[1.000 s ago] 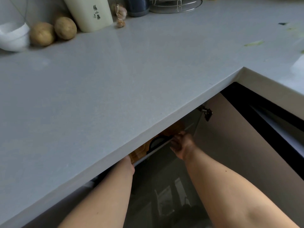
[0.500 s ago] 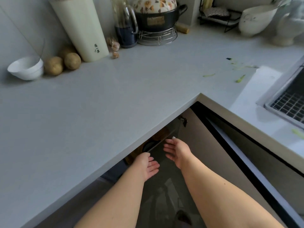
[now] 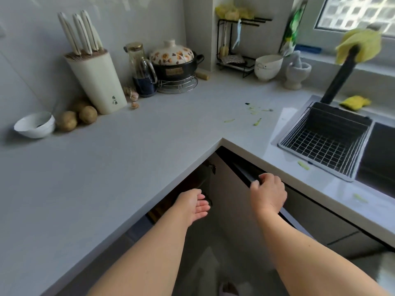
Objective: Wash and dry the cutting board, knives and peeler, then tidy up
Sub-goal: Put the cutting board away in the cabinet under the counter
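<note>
Closing: a person stands at the corner cupboard, right hand curled over the top edge of the open door.
Left hand: palm up, fingers straight and together, holding nothing, below the counter edge.
Knives: upright in the knife block by the wall (board and peeler not visible).
Advice: swing the door shut gently, keeping the left fingers clear of the hinge side.

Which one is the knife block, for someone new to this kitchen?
Start at the counter and follow it to the back wall on the left. The knife block leans there, between the potatoes and a glass jug. It is the only tall cream tub, with pale knife handles sticking out on top.
</note>
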Motion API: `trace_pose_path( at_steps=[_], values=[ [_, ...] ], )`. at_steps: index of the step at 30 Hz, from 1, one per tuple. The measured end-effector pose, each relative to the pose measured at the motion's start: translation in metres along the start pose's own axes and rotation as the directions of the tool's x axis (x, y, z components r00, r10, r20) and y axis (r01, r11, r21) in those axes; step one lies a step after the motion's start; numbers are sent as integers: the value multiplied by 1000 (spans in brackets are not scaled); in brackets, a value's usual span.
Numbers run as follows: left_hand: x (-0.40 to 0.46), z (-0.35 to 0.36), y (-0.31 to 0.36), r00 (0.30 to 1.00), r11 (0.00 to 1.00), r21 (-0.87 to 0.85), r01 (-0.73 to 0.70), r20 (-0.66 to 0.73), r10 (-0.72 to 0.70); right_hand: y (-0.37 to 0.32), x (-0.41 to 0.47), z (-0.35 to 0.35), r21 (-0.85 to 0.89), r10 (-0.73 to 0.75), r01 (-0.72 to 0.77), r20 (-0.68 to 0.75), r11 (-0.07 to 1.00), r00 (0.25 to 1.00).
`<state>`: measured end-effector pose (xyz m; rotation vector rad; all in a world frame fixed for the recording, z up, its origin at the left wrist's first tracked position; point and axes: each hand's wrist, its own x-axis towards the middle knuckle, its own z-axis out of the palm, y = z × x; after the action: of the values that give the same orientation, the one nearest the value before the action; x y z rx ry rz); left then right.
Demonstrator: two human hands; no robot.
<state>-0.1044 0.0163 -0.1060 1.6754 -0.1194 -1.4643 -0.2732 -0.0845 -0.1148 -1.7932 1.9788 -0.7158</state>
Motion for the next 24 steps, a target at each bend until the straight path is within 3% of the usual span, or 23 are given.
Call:
trace_pose_path(
  at_steps=[4,8,18,21,24],
  values=[
    [-16,4,2,998,998,22,-51,35,51,31,-9,-14,-89,179,-163,200,982,963],
    [-31,0,5,996,995,58,-84,48,82,31,-23,-19,-74,170,-155,306,985,937],
    [-51,-39,11,994,978,176,-113,13,112,-23,-70,-5,40,276,-334,474,942,836],
    [-55,-53,10,998,981,190,-36,52,27,-52,-81,15,137,311,-482,607,865,732],
    [-61,-63,7,984,986,133,100,135,-118,-77,-89,26,218,340,-713,762,666,551]
  ],
)
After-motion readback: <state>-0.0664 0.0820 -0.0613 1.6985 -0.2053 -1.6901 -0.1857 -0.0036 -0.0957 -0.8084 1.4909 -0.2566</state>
